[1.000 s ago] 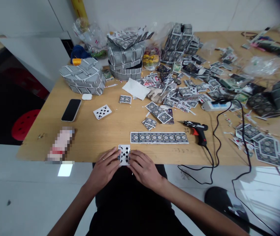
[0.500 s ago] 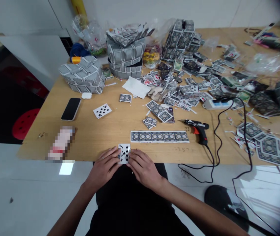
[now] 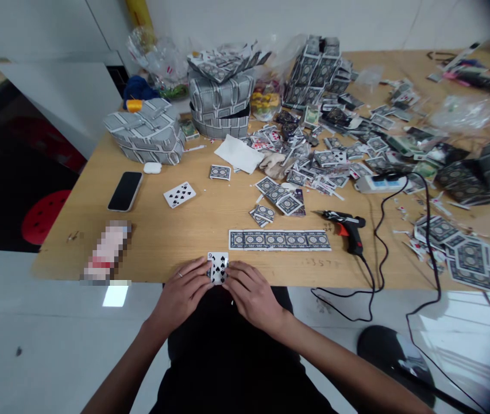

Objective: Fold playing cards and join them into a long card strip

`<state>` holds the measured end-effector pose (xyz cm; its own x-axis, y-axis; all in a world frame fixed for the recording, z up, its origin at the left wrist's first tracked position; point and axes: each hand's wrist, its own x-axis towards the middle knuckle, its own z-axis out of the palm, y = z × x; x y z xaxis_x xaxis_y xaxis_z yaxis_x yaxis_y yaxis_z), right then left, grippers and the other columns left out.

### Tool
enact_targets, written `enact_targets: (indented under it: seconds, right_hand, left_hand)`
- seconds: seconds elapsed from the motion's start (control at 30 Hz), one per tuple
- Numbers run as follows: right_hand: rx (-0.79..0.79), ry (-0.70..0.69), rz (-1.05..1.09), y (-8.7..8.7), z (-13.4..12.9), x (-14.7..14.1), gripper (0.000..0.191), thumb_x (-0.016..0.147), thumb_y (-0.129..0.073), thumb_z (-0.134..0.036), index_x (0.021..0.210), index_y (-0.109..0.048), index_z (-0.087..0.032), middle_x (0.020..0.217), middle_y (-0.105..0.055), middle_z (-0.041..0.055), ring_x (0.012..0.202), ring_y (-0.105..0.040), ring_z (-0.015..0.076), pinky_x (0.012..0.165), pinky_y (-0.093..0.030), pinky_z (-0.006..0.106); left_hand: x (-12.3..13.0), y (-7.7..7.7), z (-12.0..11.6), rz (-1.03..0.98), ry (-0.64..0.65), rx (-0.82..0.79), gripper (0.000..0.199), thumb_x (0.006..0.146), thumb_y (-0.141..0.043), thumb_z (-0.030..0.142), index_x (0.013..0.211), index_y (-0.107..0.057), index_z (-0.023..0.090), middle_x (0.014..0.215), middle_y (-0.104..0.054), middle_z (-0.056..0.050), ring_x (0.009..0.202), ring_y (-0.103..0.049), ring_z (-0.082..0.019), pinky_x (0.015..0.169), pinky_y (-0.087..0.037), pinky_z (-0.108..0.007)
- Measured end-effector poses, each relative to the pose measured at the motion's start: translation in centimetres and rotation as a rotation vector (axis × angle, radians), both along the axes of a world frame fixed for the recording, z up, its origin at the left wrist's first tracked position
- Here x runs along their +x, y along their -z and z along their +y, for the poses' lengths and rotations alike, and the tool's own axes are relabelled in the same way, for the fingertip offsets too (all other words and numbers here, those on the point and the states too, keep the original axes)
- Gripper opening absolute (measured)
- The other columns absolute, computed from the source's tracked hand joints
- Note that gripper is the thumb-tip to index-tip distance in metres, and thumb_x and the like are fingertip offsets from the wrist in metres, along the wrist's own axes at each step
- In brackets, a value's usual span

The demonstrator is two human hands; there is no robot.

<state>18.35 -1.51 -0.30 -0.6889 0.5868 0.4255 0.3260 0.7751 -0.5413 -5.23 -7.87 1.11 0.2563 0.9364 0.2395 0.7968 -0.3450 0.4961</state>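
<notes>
At the table's front edge, a nine of spades playing card lies face up between my hands. My left hand grips its left side, fingers bent over the card. On the opposite side my right hand pinches the right edge. Just beyond, a strip of joined playing cards lies flat with patterned backs up. Two small folded cards rest behind that strip, and a black glue gun with an orange trigger lies to its right. Farther left is a face-up spades card.
A phone and a white earbud case lie left. Woven card boxes stand at the back. Scattered cards and scraps cover the back right, around a white power strip. A black cable hangs over the front edge.
Almost nothing differs. Both hands keep their hold on the nine of spades, whose lower edge seems slightly raised or bent; the view has shifted very slightly.
</notes>
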Motion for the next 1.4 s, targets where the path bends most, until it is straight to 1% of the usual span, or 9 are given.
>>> enact_targets:
  seconds: [0.2,0.37,0.43,0.57,0.83,1.0,1.13,1.3,1.4]
  right_hand:
    - [-0.054,0.006,0.023,-0.5,0.1,-0.2,0.020,0.103,-0.062,-0.012,0.117,-0.074,-0.020,0.119,-0.078,0.0106,0.124,-0.067,0.0285,0.104,-0.060,0.050]
    - [-0.123,0.033,0.024,-1.0,0.4,-0.4,0.014,0.105,-0.061,-0.016,0.109,-0.074,-0.019,0.112,-0.078,0.0101,0.117,-0.068,0.0285,0.100,-0.060,0.049]
    - [-0.138,0.038,0.018,-1.2,0.4,-0.4,0.015,0.105,-0.060,-0.016,0.108,-0.075,-0.019,0.110,-0.078,0.0102,0.115,-0.069,0.0282,0.099,-0.061,0.049]
    - [-0.153,0.044,0.007,-1.5,0.4,-0.5,0.015,0.105,-0.060,-0.016,0.108,-0.075,-0.019,0.108,-0.078,0.0100,0.111,-0.069,0.0282,0.097,-0.061,0.049]
    - [-0.183,0.053,-0.005,-1.7,0.6,-0.6,0.013,0.102,-0.063,-0.014,0.103,-0.075,-0.020,0.105,-0.077,0.0095,0.108,-0.068,0.0283,0.096,-0.060,0.048]
    - [-0.232,0.069,-0.020,-1.6,0.9,-0.7,0.011,0.102,-0.065,-0.016,0.102,-0.075,-0.021,0.102,-0.077,0.0073,0.099,-0.068,0.0262,0.090,-0.059,0.044]
    - [-0.248,0.070,-0.026,-1.5,1.0,-0.7,0.011,0.102,-0.065,-0.016,0.102,-0.074,-0.021,0.102,-0.077,0.0058,0.098,-0.067,0.0257,0.089,-0.056,0.043]
    - [-0.242,0.085,-0.053,-1.5,1.2,-0.9,0.011,0.104,-0.065,-0.017,0.104,-0.074,-0.022,0.099,-0.076,0.0056,0.094,-0.065,0.0254,0.085,-0.054,0.042]
    - [-0.244,0.081,-0.069,-1.6,1.4,-1.0,0.012,0.103,-0.065,-0.015,0.099,-0.074,-0.022,0.094,-0.075,0.0044,0.090,-0.062,0.0244,0.083,-0.052,0.040]
  left_hand:
    - [0.0,-0.8,0.5,-0.041,-0.001,-0.010,0.012,0.103,-0.064,0.020,0.099,-0.074,0.025,0.131,-0.078,-0.003,0.131,-0.069,-0.025,0.109,-0.058,-0.048]
    - [-0.3,-1.1,0.9,-0.022,-0.002,-0.071,0.008,0.103,-0.066,0.024,0.097,-0.071,0.024,0.127,-0.079,-0.003,0.129,-0.069,-0.025,0.109,-0.057,-0.049]
    - [-0.4,-1.1,1.0,-0.005,0.016,-0.086,0.005,0.101,-0.070,0.028,0.098,-0.071,0.025,0.127,-0.079,-0.003,0.130,-0.068,-0.026,0.110,-0.055,-0.050]
    - [-0.6,-1.2,1.1,0.010,0.036,-0.085,0.012,0.099,-0.073,0.037,0.102,-0.072,0.026,0.128,-0.079,-0.003,0.130,-0.068,-0.027,0.112,-0.053,-0.051]
    - [-0.1,-0.9,1.3,-0.005,0.010,-0.044,0.010,0.105,-0.064,0.027,0.100,-0.072,0.025,0.123,-0.080,-0.002,0.121,-0.071,-0.024,0.110,-0.052,-0.049]
    - [-0.1,-0.9,1.7,0.018,0.003,-0.049,0.010,0.104,-0.065,0.028,0.112,-0.071,0.024,0.117,-0.081,-0.001,0.116,-0.071,-0.023,0.114,-0.049,-0.050]
    - [-0.1,-1.0,1.9,0.018,0.023,-0.047,0.009,0.105,-0.063,0.024,0.105,-0.073,0.025,0.118,-0.080,0.000,0.115,-0.071,-0.022,0.113,-0.049,-0.050]
    - [0.0,-1.4,2.2,0.027,0.030,-0.056,0.012,0.104,-0.063,0.021,0.103,-0.075,0.024,0.114,-0.081,-0.001,0.109,-0.071,-0.022,0.108,-0.052,-0.048]
    - [0.2,-1.6,2.4,0.030,0.024,-0.059,0.014,0.105,-0.062,0.022,0.101,-0.076,0.025,0.112,-0.081,-0.001,0.106,-0.072,-0.022,0.105,-0.052,-0.047]
